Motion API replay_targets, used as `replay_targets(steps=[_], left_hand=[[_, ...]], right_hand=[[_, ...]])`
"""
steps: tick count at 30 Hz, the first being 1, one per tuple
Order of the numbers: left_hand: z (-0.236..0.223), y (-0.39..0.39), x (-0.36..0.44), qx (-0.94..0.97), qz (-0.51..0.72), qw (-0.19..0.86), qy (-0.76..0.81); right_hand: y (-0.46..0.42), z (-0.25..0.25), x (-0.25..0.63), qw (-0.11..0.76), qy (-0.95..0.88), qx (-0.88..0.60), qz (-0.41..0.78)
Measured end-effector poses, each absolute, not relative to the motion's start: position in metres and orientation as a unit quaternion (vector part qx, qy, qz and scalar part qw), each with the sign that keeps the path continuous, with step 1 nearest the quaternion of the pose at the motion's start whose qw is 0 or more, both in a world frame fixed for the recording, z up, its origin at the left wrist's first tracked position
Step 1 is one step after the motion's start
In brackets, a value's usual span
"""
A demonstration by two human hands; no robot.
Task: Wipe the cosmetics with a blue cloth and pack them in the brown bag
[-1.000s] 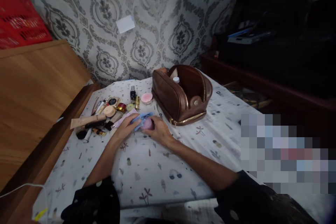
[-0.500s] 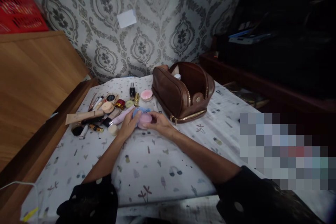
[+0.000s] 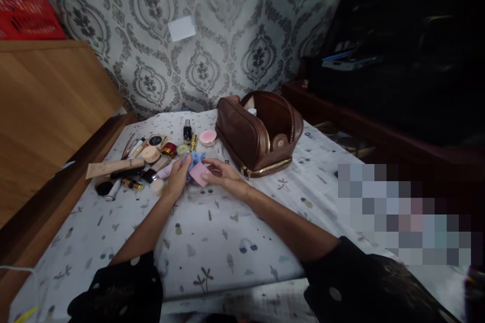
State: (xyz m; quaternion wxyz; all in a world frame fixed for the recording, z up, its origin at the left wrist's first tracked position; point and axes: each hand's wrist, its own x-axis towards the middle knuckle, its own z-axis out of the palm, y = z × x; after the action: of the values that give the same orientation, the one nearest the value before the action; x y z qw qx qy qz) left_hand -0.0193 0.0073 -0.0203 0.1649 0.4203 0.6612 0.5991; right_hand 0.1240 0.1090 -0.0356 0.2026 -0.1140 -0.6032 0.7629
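Note:
My right hand (image 3: 226, 177) pinches a small pink case (image 3: 199, 174), tilted so its flat pink face shows; half a second back it looked round. Crumpled blue cloth (image 3: 196, 158) is bunched in my left hand (image 3: 179, 176), against the case's upper left side. Just left of that hand lie a lilac tube (image 3: 163, 171) and a small cream-coloured round pot (image 3: 156, 186). Beyond the hands are a pink round compact (image 3: 208, 137), a dark bottle (image 3: 187, 132) and a gold tube (image 3: 194, 142).
An unzipped brown leather bag (image 3: 246, 136) stands behind my right hand, with a white-topped item inside. Several cosmetics, including a long beige tube (image 3: 113, 167) and a red-lidded jar (image 3: 168, 149), lie at left on the patterned cloth (image 3: 223, 247). Wooden furniture (image 3: 49, 111) borders the left.
The pink case has turned in my hands and now shows a tilted flat face. The blue cloth has shifted with it. The whole view has moved slightly.

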Motion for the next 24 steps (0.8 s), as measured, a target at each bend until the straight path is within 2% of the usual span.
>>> replay_targets(steps=[5, 11, 15, 24], left_hand=[[-0.016, 0.006, -0.017, 0.444, 0.598, 0.178, 0.643], [-0.009, 0.003, -0.007, 0.458, 0.557, 0.172, 0.671], [-0.011, 0.0, -0.007, 0.471, 0.506, 0.155, 0.705], [-0.014, 0.005, -0.006, 0.534, 0.434, 0.1, 0.719]], right_hand=[[0.109, -0.037, 0.122, 0.223, -0.568, -0.133, 0.781], [0.108, -0.033, 0.12, 0.256, -0.435, -0.121, 0.855], [0.107, -0.031, 0.12, 0.231, -0.381, -0.117, 0.888], [0.108, -0.031, 0.12, 0.219, -0.403, -0.166, 0.873]])
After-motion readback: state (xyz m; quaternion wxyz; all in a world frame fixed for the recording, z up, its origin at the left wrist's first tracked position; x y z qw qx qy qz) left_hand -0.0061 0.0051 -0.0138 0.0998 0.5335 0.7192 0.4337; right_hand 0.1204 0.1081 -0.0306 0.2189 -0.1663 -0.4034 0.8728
